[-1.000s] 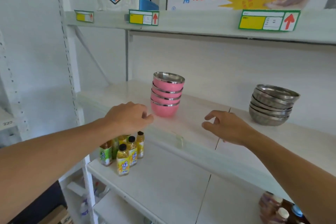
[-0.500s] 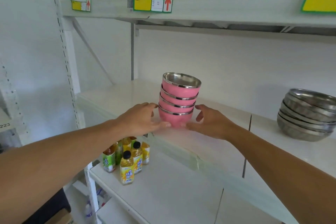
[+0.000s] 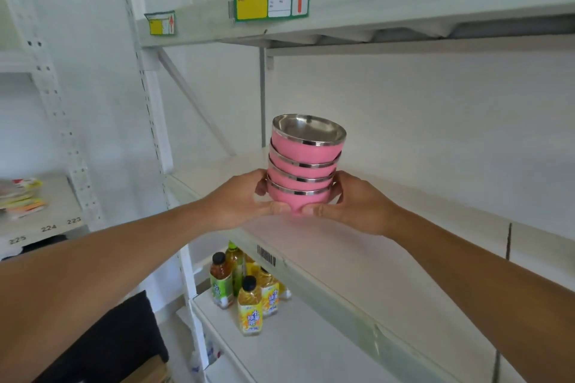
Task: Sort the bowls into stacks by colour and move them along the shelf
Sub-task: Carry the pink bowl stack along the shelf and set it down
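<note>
Holding the pink bowl stack (image 3: 304, 165) from both sides: left hand (image 3: 241, 199) and right hand (image 3: 351, 204) each have fingers closed on the bottom bowl, thumbs meeting under its base. Stack is four nested pink bowls with steel rims, upright with a slight tilt, apparently lifted clear of the middle shelf (image 3: 389, 258). Pink sort looks done; moving it along the shelf is in progress, set-down still to do. No other bowls in view. Tea bottles (image 3: 249, 305) sit on the shelf below.
</note>
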`<state>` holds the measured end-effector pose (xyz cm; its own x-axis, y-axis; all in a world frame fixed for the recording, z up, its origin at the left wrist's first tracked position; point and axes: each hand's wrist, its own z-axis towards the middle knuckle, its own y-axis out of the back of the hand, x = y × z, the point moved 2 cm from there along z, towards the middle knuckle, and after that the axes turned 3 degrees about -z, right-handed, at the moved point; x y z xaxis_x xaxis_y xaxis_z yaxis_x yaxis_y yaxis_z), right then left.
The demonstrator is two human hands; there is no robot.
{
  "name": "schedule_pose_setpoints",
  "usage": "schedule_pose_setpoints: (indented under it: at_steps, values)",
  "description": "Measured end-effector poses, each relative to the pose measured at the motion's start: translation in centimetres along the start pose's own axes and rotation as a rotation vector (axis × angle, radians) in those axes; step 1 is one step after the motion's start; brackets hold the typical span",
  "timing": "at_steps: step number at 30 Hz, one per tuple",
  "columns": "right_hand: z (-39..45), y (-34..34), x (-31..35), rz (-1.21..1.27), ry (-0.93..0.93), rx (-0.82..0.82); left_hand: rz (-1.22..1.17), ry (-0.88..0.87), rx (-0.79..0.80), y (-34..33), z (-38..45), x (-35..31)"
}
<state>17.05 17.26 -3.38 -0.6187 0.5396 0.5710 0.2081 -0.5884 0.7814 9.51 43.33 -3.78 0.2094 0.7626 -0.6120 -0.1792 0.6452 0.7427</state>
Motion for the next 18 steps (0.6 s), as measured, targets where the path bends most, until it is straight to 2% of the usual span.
schedule_pose_setpoints:
  at_steps: [10,18]
  values:
    - [7.1,-4.9,2.4,0.099,-0.027,0.079,-0.024,-0.036,0.036,3.9,3.2,7.5]
    - [10.6,-6.3,1.9,0.005,-0.118,0.0,-0.084,-0.12,0.074,4.5,7.3,11.6]
